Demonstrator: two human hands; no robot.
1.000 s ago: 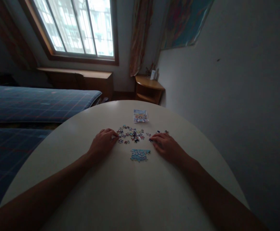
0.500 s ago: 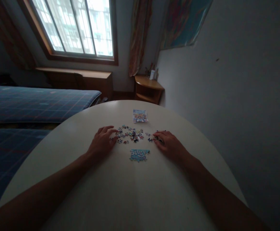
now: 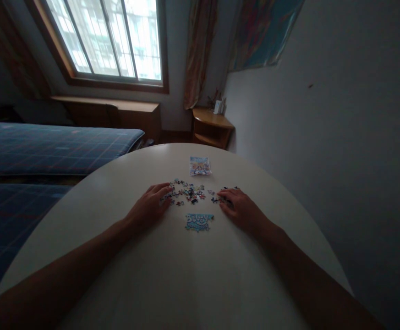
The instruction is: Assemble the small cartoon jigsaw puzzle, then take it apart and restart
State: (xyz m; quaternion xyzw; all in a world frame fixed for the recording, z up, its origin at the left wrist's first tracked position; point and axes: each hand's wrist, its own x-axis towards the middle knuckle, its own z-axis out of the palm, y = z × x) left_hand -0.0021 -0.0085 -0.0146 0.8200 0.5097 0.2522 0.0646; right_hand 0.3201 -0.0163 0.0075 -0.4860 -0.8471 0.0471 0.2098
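Loose jigsaw pieces (image 3: 189,192) lie scattered in the middle of a round white table (image 3: 172,275). My left hand (image 3: 150,205) rests flat at the left edge of the scatter, fingers stretched out onto the pieces. My right hand (image 3: 239,208) lies at the right edge, fingertips touching a few pieces; whether they pinch one is too dark to tell. A joined blue puzzle section (image 3: 199,222) sits just in front, between both hands. A small picture card (image 3: 200,165) lies beyond the pieces.
A wall (image 3: 323,114) runs close along the table's right side. A bed with a blue plaid cover (image 3: 48,146) stands to the left. A wooden corner shelf (image 3: 212,126) and a window (image 3: 110,36) are behind the table.
My left hand has slid right and forward onto the edge of the pieces, fingers stretching out. My right hand shifted slightly, staying at the right edge of the scatter.
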